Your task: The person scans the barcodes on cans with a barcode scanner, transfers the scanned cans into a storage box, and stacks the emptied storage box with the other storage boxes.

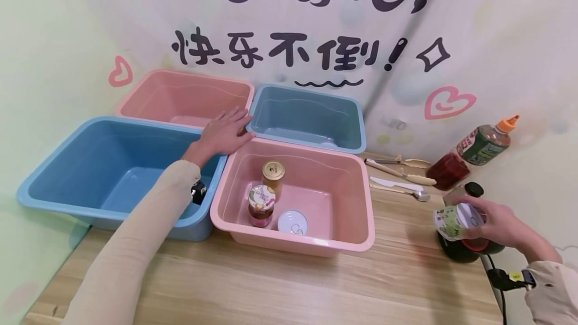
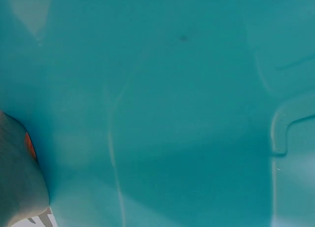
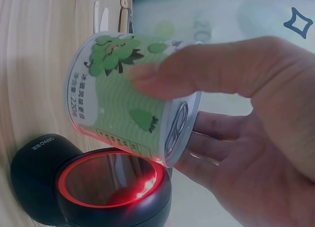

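My right hand (image 1: 501, 224) grips a small green-and-white can (image 1: 451, 222) with a pull-ring lid, tilted on its side. In the right wrist view the thumb lies across its grape-printed label, the other fingers behind it. Close by the can is a black scanner (image 3: 165, 197) with a glowing red ring around its window. My left hand (image 1: 226, 132), fingers spread, rests on the rims where the bins meet. In the front pink bin (image 1: 334, 199) stand a gold-lidded jar (image 1: 273, 170), a jar with a patterned lid (image 1: 262, 198) and a can (image 1: 292, 222).
A large blue bin (image 1: 122, 164) stands left, with a pink bin (image 1: 194, 92) and a smaller blue bin (image 1: 307, 114) behind. Tongs and other utensils (image 1: 397, 184) lie right of the front pink bin. Beyond them stand a sauce bottle (image 1: 478, 149) and a black-capped container (image 1: 473, 189).
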Tool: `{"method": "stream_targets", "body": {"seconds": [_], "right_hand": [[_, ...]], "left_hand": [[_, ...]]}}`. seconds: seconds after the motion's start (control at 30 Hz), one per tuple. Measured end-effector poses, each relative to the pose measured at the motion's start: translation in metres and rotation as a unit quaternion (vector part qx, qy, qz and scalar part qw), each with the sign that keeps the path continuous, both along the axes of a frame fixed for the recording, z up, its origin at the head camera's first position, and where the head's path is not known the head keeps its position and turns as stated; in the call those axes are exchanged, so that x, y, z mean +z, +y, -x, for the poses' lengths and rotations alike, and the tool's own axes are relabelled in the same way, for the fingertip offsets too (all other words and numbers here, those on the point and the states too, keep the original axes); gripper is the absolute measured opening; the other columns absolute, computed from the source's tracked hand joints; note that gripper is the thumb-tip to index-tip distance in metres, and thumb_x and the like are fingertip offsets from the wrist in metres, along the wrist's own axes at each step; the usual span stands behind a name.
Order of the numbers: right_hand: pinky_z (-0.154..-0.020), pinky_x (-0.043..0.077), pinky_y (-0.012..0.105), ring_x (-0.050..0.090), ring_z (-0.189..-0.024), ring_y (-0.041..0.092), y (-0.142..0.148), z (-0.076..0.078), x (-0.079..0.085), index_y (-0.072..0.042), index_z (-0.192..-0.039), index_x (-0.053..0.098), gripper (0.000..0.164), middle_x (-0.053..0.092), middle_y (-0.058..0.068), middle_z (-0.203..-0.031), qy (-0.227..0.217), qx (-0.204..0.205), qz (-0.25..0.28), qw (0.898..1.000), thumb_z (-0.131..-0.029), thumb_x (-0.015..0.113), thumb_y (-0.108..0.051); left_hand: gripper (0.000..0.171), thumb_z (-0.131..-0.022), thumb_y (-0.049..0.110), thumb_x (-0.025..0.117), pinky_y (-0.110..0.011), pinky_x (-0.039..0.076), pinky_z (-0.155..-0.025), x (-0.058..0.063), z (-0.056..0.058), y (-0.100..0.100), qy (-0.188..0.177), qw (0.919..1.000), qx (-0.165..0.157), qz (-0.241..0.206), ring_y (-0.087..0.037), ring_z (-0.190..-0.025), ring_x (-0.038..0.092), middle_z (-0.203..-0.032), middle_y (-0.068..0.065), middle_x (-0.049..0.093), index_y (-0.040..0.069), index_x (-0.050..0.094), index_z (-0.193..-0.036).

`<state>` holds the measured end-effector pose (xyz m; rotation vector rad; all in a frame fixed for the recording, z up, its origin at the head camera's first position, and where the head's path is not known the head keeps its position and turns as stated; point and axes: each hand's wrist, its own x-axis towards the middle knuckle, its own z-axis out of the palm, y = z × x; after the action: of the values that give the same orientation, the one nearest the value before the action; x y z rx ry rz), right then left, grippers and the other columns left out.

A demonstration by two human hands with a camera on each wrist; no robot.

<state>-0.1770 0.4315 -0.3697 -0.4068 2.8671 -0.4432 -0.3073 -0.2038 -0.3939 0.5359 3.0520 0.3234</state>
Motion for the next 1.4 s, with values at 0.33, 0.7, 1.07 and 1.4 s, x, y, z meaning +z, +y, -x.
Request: {"method": "stream_targets", "body": {"seconds": [0.33, 0.7, 1.07, 1.4], "right_hand": [[-0.058, 0.047, 0.033, 0.058, -0.085, 0.028, -0.001, 0.004, -0.001, -0.019, -0.131, 0.057, 0.072, 0.065, 0.024, -0.107, -0.004, -0.016, -0.005, 1.000, -0.067, 0.090, -0.023], [-0.063, 0.050, 0.031, 0.059, -0.091, 0.032, -0.015, 0.017, 0.013, -0.001, -0.132, 0.053, 0.069, 0.063, 0.028, -0.112, -0.028, -0.011, 0.034, 0.999, -0.073, 0.086, -0.013], [-0.063, 0.051, 0.031, 0.060, -0.092, 0.034, -0.040, 0.043, 0.031, -0.001, -0.136, 0.053, 0.069, 0.060, 0.031, -0.115, -0.009, 0.007, 0.050, 0.999, -0.075, 0.084, -0.011], [-0.062, 0.050, 0.032, 0.059, -0.089, 0.032, -0.061, 0.066, 0.047, -0.002, -0.139, 0.052, 0.067, 0.059, 0.032, -0.114, 0.015, 0.008, 0.047, 0.999, -0.079, 0.082, -0.012]], "left_hand": [[0.070, -0.102, 0.053, 0.040, -0.054, 0.008, -0.127, 0.000, -0.001, 0.001, -0.001, 1.0000, 0.001, -0.007, -0.032, -0.157, 0.005, -0.168, -0.011, 0.017, 0.012, 0.029, -0.158], [0.070, -0.102, 0.053, 0.040, -0.054, 0.006, -0.127, 0.002, -0.002, 0.000, 0.001, 1.0000, 0.001, -0.006, -0.033, -0.157, 0.005, -0.168, -0.012, 0.019, 0.012, 0.030, -0.158], [0.069, -0.102, 0.053, 0.039, -0.054, 0.008, -0.127, 0.002, -0.003, -0.001, 0.001, 0.9999, 0.004, -0.012, -0.033, -0.157, 0.006, -0.168, -0.011, 0.019, 0.013, 0.030, -0.158], [0.070, -0.102, 0.053, 0.041, -0.055, 0.009, -0.126, 0.000, -0.004, -0.001, 0.000, 0.9999, 0.004, -0.011, -0.033, -0.157, 0.006, -0.168, -0.011, 0.019, 0.013, 0.030, -0.158]]}}
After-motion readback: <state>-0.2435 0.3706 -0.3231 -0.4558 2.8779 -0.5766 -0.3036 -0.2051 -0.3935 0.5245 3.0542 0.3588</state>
